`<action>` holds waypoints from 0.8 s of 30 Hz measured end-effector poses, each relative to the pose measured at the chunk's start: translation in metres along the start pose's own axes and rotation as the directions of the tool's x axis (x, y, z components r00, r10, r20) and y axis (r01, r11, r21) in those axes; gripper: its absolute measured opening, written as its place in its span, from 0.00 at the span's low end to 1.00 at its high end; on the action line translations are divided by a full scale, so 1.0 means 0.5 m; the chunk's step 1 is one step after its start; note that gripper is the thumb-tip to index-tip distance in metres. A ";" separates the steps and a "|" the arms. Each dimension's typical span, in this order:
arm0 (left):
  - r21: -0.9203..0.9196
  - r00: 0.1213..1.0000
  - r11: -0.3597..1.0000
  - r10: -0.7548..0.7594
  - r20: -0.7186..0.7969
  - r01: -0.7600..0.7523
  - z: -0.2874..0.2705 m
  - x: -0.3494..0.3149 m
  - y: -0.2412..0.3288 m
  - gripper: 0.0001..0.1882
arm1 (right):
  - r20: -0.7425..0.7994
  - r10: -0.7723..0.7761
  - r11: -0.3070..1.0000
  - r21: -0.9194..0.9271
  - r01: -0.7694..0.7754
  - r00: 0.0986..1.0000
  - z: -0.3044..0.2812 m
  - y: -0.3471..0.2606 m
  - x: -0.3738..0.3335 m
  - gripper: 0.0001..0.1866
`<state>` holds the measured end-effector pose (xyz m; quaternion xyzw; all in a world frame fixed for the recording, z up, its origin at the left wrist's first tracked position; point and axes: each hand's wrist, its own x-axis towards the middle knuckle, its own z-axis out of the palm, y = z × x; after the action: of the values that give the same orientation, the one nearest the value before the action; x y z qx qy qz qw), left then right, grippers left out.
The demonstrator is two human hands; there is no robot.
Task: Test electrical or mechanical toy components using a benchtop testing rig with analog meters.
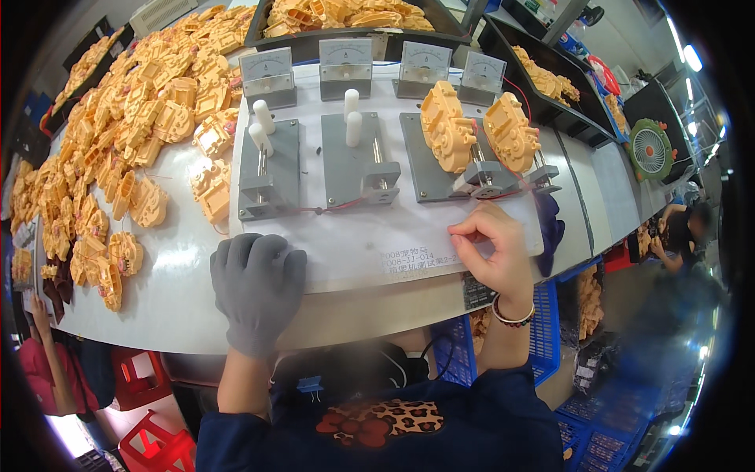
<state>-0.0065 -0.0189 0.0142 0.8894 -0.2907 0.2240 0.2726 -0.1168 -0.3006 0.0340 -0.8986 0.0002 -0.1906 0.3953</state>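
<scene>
My left hand (259, 287), in a grey glove, rests with curled fingers at the table's near edge; nothing shows in it. My bare right hand (491, 244) is drawn into a loose pinch over the white paper sheet (346, 248), and no object shows between its fingertips. Beyond it, two yellow-orange plastic gear housings (447, 126) (511, 134) stand upright on the right-hand grey test fixture (421, 177). The middle fixture (340, 169) and the left fixture (283, 169) carry only white pegs and metal clamp parts. Neither hand touches a fixture.
Analog meters (346, 67) stand in a row behind the fixtures. Housings are heaped on the left (141, 102). Black bins (377, 39) with more housings sit at the back. A green fan (651, 149) and blue crates (544, 330) are on the right. Other people work at both sides.
</scene>
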 end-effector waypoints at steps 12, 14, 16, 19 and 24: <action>0.032 0.998 0.998 0.047 -0.051 -0.045 0.007 -0.002 -0.007 0.08 | -0.060 -0.037 0.998 -0.046 0.034 0.998 -0.001 0.002 0.001 0.05; 0.033 0.999 0.999 0.031 -0.028 -0.030 0.006 -0.002 -0.008 0.08 | -0.072 -0.010 0.999 -0.032 0.008 0.997 0.000 0.003 0.000 0.05; 0.014 0.998 0.999 0.040 -0.045 -0.040 0.006 -0.002 -0.008 0.08 | -0.070 -0.031 0.999 -0.047 0.028 0.997 0.001 0.005 0.000 0.05; 0.006 0.998 0.999 0.040 -0.051 -0.039 0.006 -0.002 -0.009 0.08 | -0.070 -0.029 0.998 -0.051 0.025 0.997 0.001 0.007 0.000 0.05; 0.008 0.998 0.999 0.040 -0.052 -0.039 0.007 -0.002 -0.009 0.08 | -0.081 -0.017 0.999 -0.047 0.014 0.997 0.001 0.004 -0.001 0.06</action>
<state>-0.0035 -0.0177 0.0093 0.8783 -0.3003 0.2533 0.2723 -0.1166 -0.3014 0.0319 -0.8990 0.0138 -0.2302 0.3724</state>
